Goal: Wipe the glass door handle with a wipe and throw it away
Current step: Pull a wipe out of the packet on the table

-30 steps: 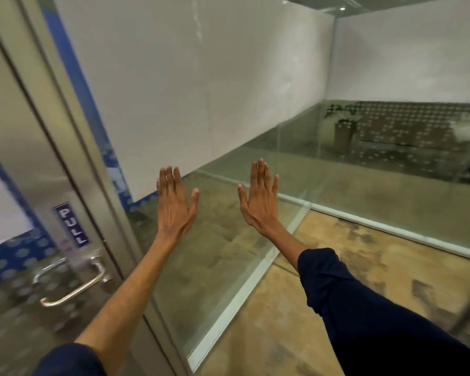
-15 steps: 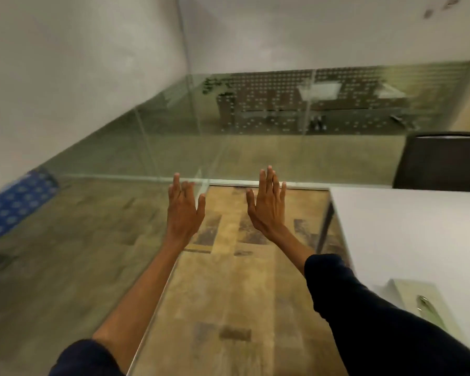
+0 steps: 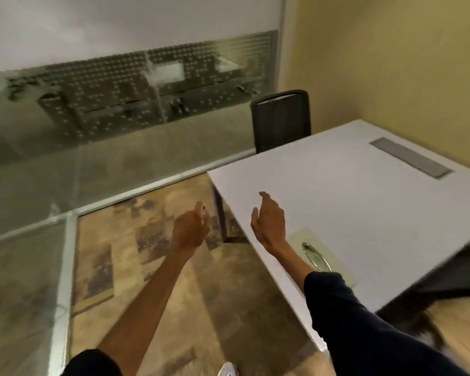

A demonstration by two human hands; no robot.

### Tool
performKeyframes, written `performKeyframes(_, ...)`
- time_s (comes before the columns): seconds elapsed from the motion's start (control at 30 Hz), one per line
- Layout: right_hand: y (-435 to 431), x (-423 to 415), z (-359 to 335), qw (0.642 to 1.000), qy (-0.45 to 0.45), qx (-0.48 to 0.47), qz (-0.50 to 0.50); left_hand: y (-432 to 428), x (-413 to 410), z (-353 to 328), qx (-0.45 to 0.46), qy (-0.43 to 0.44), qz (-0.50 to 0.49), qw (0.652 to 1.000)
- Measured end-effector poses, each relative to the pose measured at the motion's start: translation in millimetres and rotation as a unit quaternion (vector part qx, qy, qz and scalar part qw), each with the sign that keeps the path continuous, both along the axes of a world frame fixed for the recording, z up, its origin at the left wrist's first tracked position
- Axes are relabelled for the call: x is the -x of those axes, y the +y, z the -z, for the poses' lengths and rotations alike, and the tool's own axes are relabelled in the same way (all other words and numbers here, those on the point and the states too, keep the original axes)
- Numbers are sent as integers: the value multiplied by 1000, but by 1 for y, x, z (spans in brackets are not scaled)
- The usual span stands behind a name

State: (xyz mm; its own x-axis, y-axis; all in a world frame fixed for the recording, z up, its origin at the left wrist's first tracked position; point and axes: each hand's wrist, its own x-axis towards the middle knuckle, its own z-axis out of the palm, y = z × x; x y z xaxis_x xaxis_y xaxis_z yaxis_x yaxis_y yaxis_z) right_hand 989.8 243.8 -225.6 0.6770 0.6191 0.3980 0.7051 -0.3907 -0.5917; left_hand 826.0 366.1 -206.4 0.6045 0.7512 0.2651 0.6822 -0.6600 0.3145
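Note:
The glass door and its handle are out of view. A pale wipe pack (image 3: 334,263) with a shiny oval lid lies on the white table (image 3: 364,199) near its front edge. My right hand (image 3: 270,222) hovers over the table's corner, just left of the pack, fingers apart and holding nothing. Over the floor to the left of the table, my left hand (image 3: 190,232) hangs with its fingers loosely curled and nothing in it. No loose wipe is visible.
A black chair (image 3: 281,120) stands behind the table by the yellow wall. A dotted glass partition (image 3: 92,158) runs along the left and the back. A dark chair back (image 3: 459,275) juts in at the table's right. A grey cable hatch (image 3: 410,157) is set in the tabletop.
The view has swung right, from the door with its handle to the table. Both hands have dropped from raised, flat palms to a relaxed pose, the right one now beside the wipe pack.

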Motion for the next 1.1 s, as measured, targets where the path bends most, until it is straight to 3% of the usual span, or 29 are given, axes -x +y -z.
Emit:
performKeyframes(0.2,-38,-52,41,987,84,24,136,8,-102,41,65,52,161,983)
performKeyframes(0.53,-112,-73,97,939,170,56,293,-37,-192,99,113,108,362,919)
performKeyframes(0.73,-132,-79,124,925,195,88,315,-72,-223,123,117,154,425,884)
performKeyframes(1.1,-129,-86,148,933,181,150,273,-105,-252,152,116,209,474,847)
